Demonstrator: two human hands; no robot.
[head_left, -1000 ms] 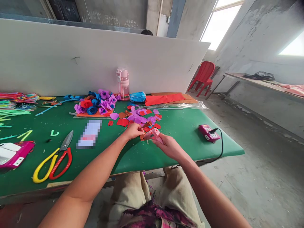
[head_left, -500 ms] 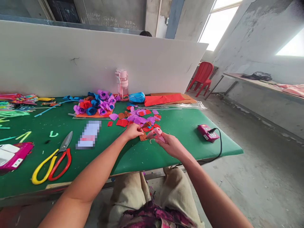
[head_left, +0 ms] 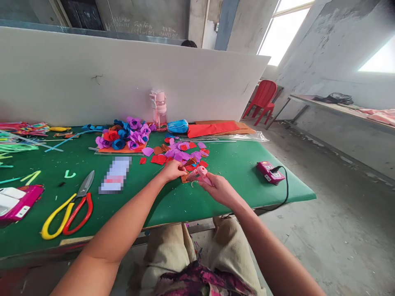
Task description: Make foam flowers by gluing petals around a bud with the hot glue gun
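My left hand (head_left: 173, 170) is over the green table, its fingers pinched on a brown paper petal (head_left: 184, 178). Close to its right, my right hand (head_left: 220, 188) is wrapped round a small pink glue gun (head_left: 199, 174), whose front end points left at the brown petal. Whether the tip touches the petal I cannot tell. Just beyond both hands lies a loose pile of purple, red and brown petals (head_left: 182, 156). A bunch of finished paper flowers (head_left: 126, 133) in purple, blue and red rests farther back on the left.
Scissors (head_left: 74, 205) with yellow and red handles lie at the left, near a pink power strip (head_left: 23, 203). Another power strip (head_left: 270, 172) with a black plug sits on the right. A pink bottle (head_left: 159, 109) and blue pouch (head_left: 178, 126) stand before a white board (head_left: 123, 82).
My right hand has shifted slightly left with the glue gun, bringing its front end nearer the brown petal. My left hand stays in place.
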